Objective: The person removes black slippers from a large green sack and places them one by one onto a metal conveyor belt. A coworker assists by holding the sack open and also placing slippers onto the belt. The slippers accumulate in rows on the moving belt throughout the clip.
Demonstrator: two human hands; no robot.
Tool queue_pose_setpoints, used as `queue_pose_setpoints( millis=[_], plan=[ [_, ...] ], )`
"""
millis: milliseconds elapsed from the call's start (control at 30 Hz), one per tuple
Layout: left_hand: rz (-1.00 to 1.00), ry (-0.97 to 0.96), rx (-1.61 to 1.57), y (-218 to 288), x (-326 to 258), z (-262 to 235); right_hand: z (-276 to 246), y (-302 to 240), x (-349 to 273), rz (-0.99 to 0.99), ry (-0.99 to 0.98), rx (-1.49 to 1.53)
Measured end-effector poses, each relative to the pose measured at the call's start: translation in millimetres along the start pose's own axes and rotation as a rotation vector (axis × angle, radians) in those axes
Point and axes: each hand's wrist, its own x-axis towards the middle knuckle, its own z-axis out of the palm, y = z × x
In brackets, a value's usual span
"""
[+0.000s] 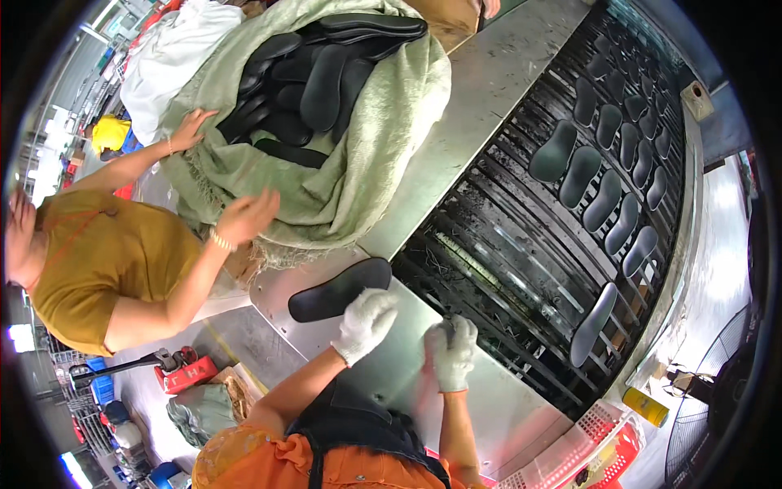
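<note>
A black insole lies at the edge of the metal table beside the sack. My left hand, in a white knit glove, is at its near right end with the fingers bent over the edge. My right hand, gloved the same way, is at the edge of the slatted conveyor. Its fingers are curled, with a small dark patch between them that I cannot make out. Several dark insoles lie spread over the slats; the nearest one is close to the conveyor's right edge.
A green woven sack full of black insoles stands at the far left. A co-worker in a mustard shirt has both hands around it. A red and white plastic basket, a yellow can and a fan are at the right.
</note>
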Motion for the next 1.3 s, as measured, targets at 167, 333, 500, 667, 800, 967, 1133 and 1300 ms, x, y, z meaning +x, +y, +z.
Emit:
queue_pose_setpoints(
  millis=[167,333,500,667,800,967,1133,1300],
  plan=[
    [-0.238,0.003,0.521,-32.8,5.0,-52.9,34.2,-39.4,-24.7,0.208,-0.313,0.231],
    [-0.622,-0.330,0.355,-50.0,0.7,-70.6,74.6,-73.8,-35.6,0.373,-0.542,0.339],
    [-0.701,-0.218,-0.313,-57.6,-37.1,-30.7,72.7,-95.9,-45.3,0.432,-0.441,0.310],
    [-0.613,-0.393,-0.166,-19.9,-29.3,19.6,34.5,-64.9,-31.6,0.479,-0.285,0.171],
    [-0.738,-0.458,-0.530,18.3,-14.2,58.0,-23.5,7.6,15.3,0.423,0.305,0.417],
    [-0.621,-0.465,-0.409,-2.1,-18.4,74.8,-107.8,118.9,117.8,0.318,0.523,0.220],
    [-0.535,-0.467,-0.136,16.6,-21.6,43.2,-150.1,210.2,160.6,0.394,0.543,0.282],
    [-0.662,-0.379,-0.196,-4.7,-25.3,45.8,-172.2,237.1,154.4,0.501,0.513,-0.113]
  ],
)
